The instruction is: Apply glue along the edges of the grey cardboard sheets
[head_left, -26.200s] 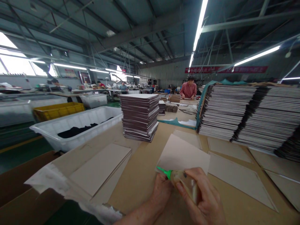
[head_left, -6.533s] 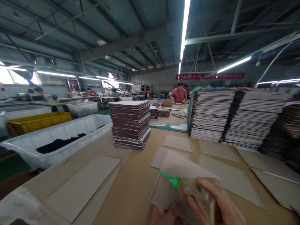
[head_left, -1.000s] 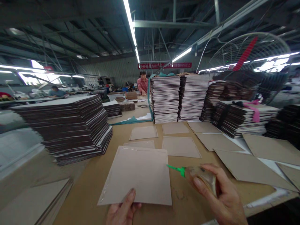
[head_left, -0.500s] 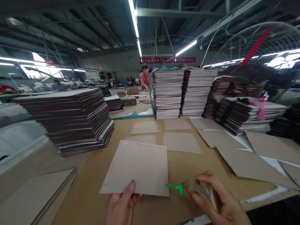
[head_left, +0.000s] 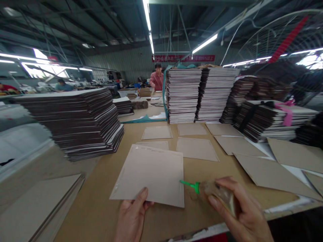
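Close in, the left hand (head_left: 131, 216) pinches a beige card (head_left: 153, 173) by its near edge; the right hand (head_left: 241, 208) wraps round a squeeze bottle (head_left: 223, 196), its green nozzle (head_left: 193, 187) at the card's right edge. Beyond, more cards (head_left: 196, 148) lie on the table (head_left: 98, 205) before tall stacks (head_left: 183, 97).

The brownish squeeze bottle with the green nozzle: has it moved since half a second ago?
Yes: the bottle has moved forward, nearer the flat beige panel lying beyond it on the brown table.

Table (head_left: 101, 201) tan. Near edge: bottle (head_left: 222, 194) cloudy brown, nozzle (head_left: 196, 187) bright green, sheet (head_left: 153, 174) at its tip pale beige. Left-edge stack (head_left: 83, 124) dark brown, thin white stripes.
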Demonstrator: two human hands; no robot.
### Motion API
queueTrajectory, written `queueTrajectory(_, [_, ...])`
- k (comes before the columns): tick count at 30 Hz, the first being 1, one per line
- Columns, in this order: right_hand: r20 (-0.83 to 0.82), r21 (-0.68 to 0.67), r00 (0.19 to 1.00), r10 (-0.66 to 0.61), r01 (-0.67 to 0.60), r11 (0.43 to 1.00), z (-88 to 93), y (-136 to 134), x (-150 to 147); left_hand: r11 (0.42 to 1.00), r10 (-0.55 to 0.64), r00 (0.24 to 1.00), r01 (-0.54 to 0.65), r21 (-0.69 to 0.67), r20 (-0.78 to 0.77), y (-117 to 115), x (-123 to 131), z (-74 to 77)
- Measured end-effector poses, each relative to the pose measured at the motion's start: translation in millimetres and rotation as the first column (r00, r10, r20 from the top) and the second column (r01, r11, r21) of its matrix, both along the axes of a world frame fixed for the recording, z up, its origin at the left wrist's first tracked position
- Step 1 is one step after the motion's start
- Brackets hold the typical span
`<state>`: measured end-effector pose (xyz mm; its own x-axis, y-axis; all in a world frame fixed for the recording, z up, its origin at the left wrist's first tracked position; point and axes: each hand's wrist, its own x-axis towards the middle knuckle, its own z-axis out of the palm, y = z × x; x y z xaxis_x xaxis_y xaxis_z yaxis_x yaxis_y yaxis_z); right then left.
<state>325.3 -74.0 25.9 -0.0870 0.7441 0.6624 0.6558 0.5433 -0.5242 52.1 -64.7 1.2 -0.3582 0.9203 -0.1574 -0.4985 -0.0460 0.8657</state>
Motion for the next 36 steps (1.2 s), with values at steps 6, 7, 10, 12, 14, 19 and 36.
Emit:
queueTrajectory(6, [0.033,-0.008,0.994,0.104,-0.104,0.995,6.3,0.3,-4.5,0.999,0.030,0.999,-0.029,-0.018,0.040,1.1,0.6,1.8])
queueTrajectory(7, [0.037,-0.017,0.994,0.102,-0.101,0.995,6.2,-1.0,-3.9,1.000,0.027,0.999,-0.026,-0.016,0.038,0.8,0.6,1.8])
queueTrajectory(10, [0.000,-0.002,1.000,0.022,-0.022,1.000,4.6,-1.9,-0.9,1.000,0.018,1.000,-0.017,-0.017,0.023,-0.5,0.4,1.0])
queueTrajectory(12, [-0.021,0.024,1.000,-0.017,0.018,1.000,3.2,-0.1,0.8,1.000,0.006,1.000,-0.006,-0.019,0.017,-1.0,0.0,0.2])
queueTrajectory(14, [0.000,0.022,1.000,-0.004,0.004,1.000,1.4,0.8,1.5,1.000,0.003,1.000,-0.003,-0.014,0.014,-0.9,-0.6,-0.6])
queueTrajectory(19, [0.039,-0.038,0.995,0.096,-0.094,0.995,-2.1,-7.4,1.2,1.000,0.014,1.000,-0.014,-0.006,0.015,0.5,-1.4,-2.6])
queueTrajectory(36, [0.078,-0.060,0.993,0.090,-0.086,0.995,-8.0,-17.3,6.1,0.999,0.045,0.998,-0.044,-0.027,0.037,0.6,-1.1,-0.7])
